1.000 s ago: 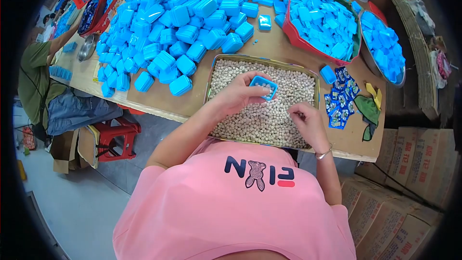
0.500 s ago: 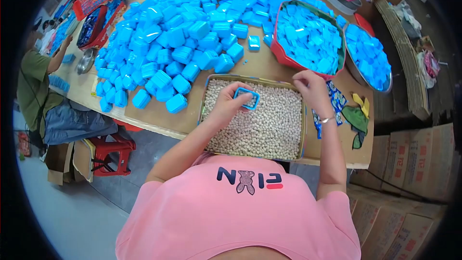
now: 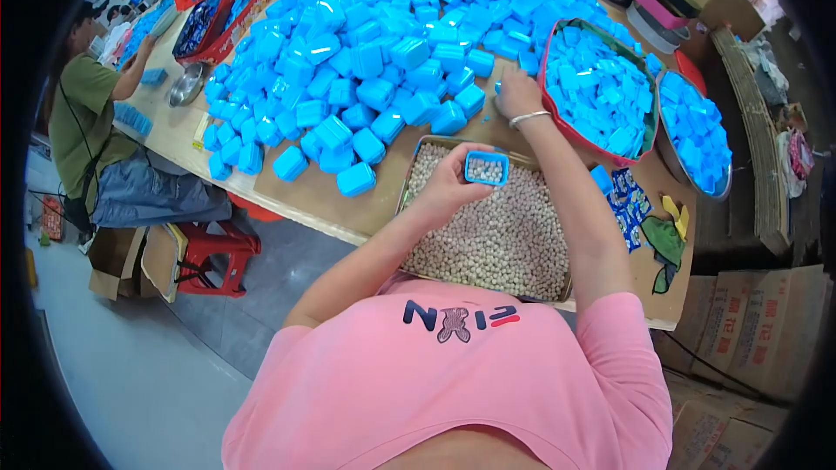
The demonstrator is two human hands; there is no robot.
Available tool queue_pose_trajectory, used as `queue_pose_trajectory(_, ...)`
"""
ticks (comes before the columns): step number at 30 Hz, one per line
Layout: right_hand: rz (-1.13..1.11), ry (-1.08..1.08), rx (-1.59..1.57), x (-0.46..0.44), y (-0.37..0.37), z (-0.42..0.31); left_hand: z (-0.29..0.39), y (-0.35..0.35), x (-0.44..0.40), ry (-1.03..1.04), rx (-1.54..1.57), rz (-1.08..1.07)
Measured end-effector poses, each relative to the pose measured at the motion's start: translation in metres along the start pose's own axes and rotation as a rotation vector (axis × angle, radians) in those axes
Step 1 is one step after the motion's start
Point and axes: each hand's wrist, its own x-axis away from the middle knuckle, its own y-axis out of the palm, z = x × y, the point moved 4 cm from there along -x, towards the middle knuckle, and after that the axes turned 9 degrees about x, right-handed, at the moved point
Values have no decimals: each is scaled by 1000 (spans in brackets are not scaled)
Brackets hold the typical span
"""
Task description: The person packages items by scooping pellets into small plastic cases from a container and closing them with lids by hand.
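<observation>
My left hand (image 3: 448,184) is closed around a small blue plastic box (image 3: 486,168), open at the top, with pale round pellets inside. It is held over a shallow rectangular tray (image 3: 409,176) full of similar pale pellets (image 3: 514,248). Beyond the tray's far edge, my right hand (image 3: 521,97) has its fingers curled down on a small blue plastic piece (image 3: 498,87), mostly hidden by the fingers. My right forearm crosses above the tray's right side. A large heap of closed blue boxes (image 3: 348,78) lies just left of that hand.
Right of my arm stand a red-rimmed basket (image 3: 547,113) and a metal bowl (image 3: 716,193), both holding blue pieces. A patterned blue cloth (image 3: 629,209) and green-yellow scraps (image 3: 666,239) lie nearby. Another person (image 3: 96,122) sits at the left; cartons (image 3: 749,313) are stacked at right.
My right hand has moved from the tray's right edge forward and left to a lone blue piece. My left hand keeps the box, now with its pellet-filled opening uncovered by the thumb. The view has shifted.
</observation>
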Motion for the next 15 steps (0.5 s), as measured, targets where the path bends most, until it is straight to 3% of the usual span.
queue_pose_trajectory(2, 70, -119, 8, 46, -56, -10, 1, -3, 0, -39, 12, 10)
queue_pose_trajectory(4, 249, -189, -243, 90, -82, 1, 5, -1, -1, -30, 7, -52)
queue_pose_trajectory(6, 63, -186, -871, 126, -77, 26, 2, -9, -5, -26, -62, -83)
queue_pose_trajectory(7, 60, -174, -867, 147, -85, 25, 4, -7, -6, -55, -58, -100)
queue_pose_trajectory(9, -177, 45, -1377, 183, -93, 18, -1, -1, -6, -99, -61, -154)
queue_pose_trajectory(10, -173, 58, -1380, 191, -86, 15, -5, 2, -5, -109, -61, -160)
queue_pose_trajectory(12, 202, -276, -944, 203, -87, -1, -8, 6, -4, -113, -114, -192)
queue_pose_trajectory(13, 249, -297, -764, 208, -98, -7, -10, 4, -4, -120, -130, -196)
queue_pose_trajectory(15, 267, -334, -710, 213, -100, -9, -13, 1, -2, -113, -99, -180)
